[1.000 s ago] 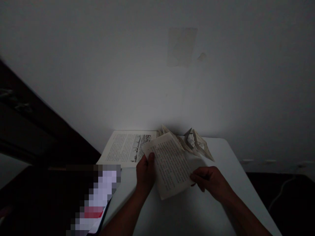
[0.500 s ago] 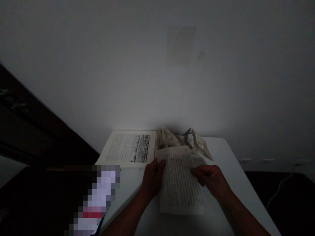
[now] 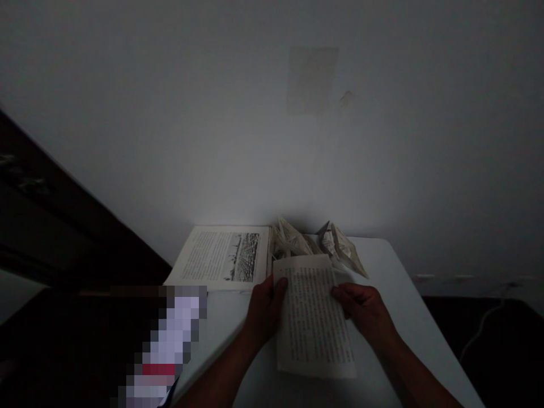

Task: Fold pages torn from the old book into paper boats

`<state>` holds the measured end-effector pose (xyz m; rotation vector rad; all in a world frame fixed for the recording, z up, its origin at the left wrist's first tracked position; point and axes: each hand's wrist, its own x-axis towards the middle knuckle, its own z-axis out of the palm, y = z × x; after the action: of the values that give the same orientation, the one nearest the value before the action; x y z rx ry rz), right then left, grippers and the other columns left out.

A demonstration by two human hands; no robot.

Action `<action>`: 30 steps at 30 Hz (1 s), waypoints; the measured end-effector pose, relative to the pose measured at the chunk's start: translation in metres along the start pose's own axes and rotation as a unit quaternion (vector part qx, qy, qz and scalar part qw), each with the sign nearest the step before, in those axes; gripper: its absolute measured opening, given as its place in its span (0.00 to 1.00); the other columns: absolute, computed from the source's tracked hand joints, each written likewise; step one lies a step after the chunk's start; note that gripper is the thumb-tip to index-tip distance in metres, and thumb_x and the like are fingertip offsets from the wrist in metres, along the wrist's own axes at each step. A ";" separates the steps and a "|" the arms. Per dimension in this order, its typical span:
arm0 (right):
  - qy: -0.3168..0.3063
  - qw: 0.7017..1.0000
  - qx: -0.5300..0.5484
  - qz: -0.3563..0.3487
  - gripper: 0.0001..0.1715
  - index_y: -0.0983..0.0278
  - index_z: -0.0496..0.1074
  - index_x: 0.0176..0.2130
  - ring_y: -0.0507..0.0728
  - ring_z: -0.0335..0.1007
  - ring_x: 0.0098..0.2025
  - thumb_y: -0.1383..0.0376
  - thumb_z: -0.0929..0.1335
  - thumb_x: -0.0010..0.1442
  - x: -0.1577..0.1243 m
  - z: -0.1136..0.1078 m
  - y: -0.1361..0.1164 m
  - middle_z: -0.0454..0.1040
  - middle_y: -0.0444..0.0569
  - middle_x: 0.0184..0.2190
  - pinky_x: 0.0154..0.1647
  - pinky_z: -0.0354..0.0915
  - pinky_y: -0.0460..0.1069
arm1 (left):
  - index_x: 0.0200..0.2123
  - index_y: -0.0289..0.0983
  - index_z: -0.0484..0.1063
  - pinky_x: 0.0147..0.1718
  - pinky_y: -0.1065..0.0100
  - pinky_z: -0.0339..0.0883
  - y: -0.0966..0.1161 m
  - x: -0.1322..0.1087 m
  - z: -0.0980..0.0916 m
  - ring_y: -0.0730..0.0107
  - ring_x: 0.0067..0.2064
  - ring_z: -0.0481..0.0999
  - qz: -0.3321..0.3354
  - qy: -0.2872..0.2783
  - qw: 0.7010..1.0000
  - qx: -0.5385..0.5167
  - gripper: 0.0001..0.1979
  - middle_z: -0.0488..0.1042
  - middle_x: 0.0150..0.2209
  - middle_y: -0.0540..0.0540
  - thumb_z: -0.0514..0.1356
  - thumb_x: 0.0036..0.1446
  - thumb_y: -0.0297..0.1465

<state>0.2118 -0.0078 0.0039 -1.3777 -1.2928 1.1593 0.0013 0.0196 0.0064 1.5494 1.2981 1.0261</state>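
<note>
We find the sheet (image 3: 314, 328) held upright in both hands above the near half of the table (image 3: 385, 263), print facing us. The left hand (image 3: 264, 309) grasps its left edge, thumb laid over the print; the right hand (image 3: 368, 309) pinches its right edge between thumb and fingers. Directly beyond, two folded papers (image 3: 293, 235) (image 3: 348, 249) stand near the wall (image 3: 212, 124); the sheet's top edge covers the lower part of the left one from our view. To the left, an open book (image 3: 208, 255) lies flat, a picture on its page. Nearer on that side, a bright panel (image 3: 174, 334) is blurred out; it appears to be a screen, though we cannot confirm this. We note a faded patch (image 3: 312, 82) on the wall and, right of the table, a pale cord (image 3: 480, 334).
</note>
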 end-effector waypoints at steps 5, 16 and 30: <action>0.007 1.000 0.010 0.001 0.24 0.65 0.67 0.18 0.50 0.53 0.18 0.50 0.66 0.53 0.000 0.001 0.000 0.57 0.40 0.14 0.20 0.50 0.46 | 0.30 0.33 0.70 0.24 0.71 0.59 0.000 0.000 0.000 0.67 0.27 0.69 -0.005 -0.007 1.000 0.004 0.19 0.72 0.24 0.48 0.50 0.58 0.43; 0.017 0.999 0.034 0.002 0.25 0.65 0.67 0.18 0.49 0.51 0.18 0.49 0.66 0.54 0.000 0.001 -0.002 0.55 0.40 0.14 0.20 0.49 0.46 | 0.28 0.34 0.69 0.24 0.72 0.57 0.000 -0.002 0.000 0.68 0.26 0.67 0.010 -0.031 0.999 0.012 0.18 0.69 0.22 0.50 0.50 0.58 0.42; 0.031 0.997 0.073 0.000 0.23 0.65 0.67 0.19 0.49 0.53 0.18 0.53 0.66 0.56 0.000 -0.002 0.006 0.57 0.40 0.14 0.20 0.50 0.46 | 0.29 0.35 0.69 0.25 0.72 0.56 0.004 -0.003 -0.001 0.70 0.25 0.66 0.026 -0.072 0.996 0.039 0.18 0.68 0.22 0.50 0.48 0.60 0.41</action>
<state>0.2147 -0.0078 -0.0018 -1.2961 -1.1410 1.1794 0.0013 0.0160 0.0099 1.6925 1.2173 0.8877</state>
